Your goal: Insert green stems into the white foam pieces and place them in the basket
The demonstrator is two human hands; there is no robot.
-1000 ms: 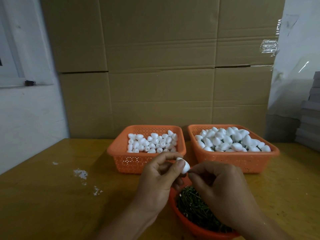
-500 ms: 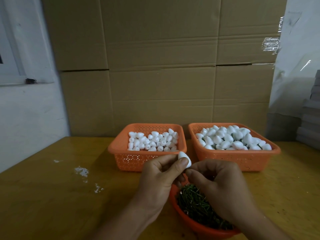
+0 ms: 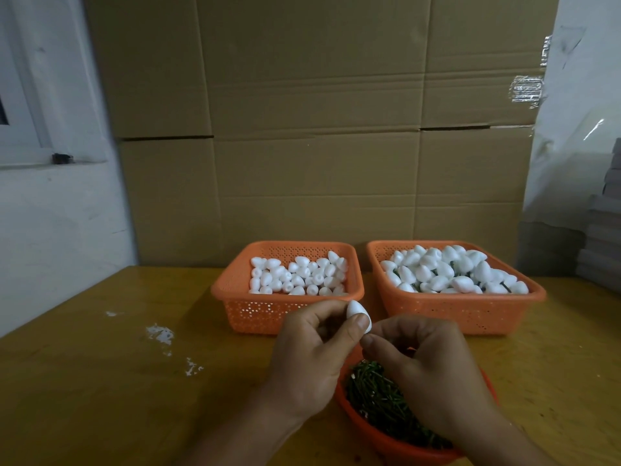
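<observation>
Raised slightly toward frame center since a second ago: white foam piece (image 3: 358,314), pinched in left hand (image 3: 314,359); right hand (image 3: 425,371) curled at its base, contents hidden, above stem bowl (image 3: 386,442).

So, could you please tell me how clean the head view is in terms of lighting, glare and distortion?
Head view: dim, warm, soft light; glare only on the tape strip and plastic sheet; wide-angle bending curves the wall edges; the left hand and foam piece look slightly soft; the stems sit in murky shadow.
</observation>
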